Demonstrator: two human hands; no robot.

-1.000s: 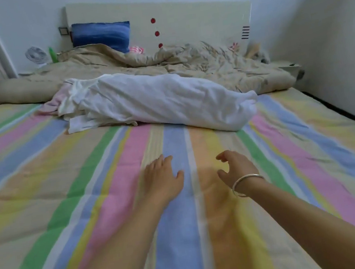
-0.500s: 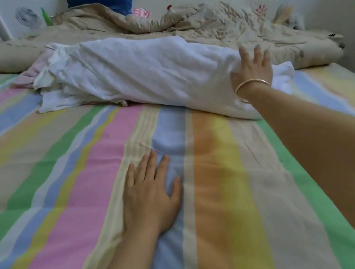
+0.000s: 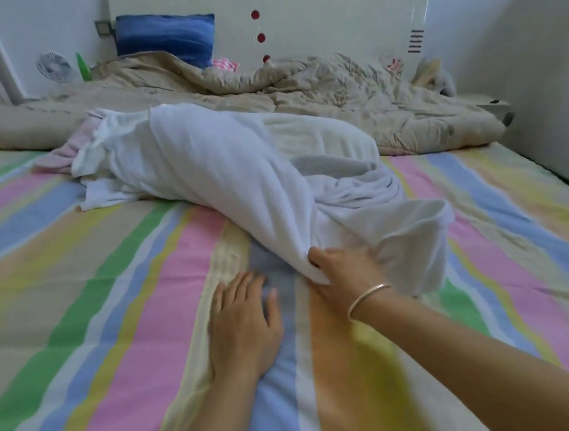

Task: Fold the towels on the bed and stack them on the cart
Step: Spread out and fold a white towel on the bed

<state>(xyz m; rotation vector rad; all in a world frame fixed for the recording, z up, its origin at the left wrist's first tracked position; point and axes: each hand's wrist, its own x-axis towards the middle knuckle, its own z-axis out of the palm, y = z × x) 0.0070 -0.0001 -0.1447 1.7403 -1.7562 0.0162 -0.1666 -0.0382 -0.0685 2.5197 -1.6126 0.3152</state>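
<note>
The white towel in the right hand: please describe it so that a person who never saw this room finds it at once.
On the striped bed sheet, in front of the crumpled beige quilt, lies a heap of cloths. The white towel stretches from it toward the camera, its near end in the right hand. Only this one is held.
</note>
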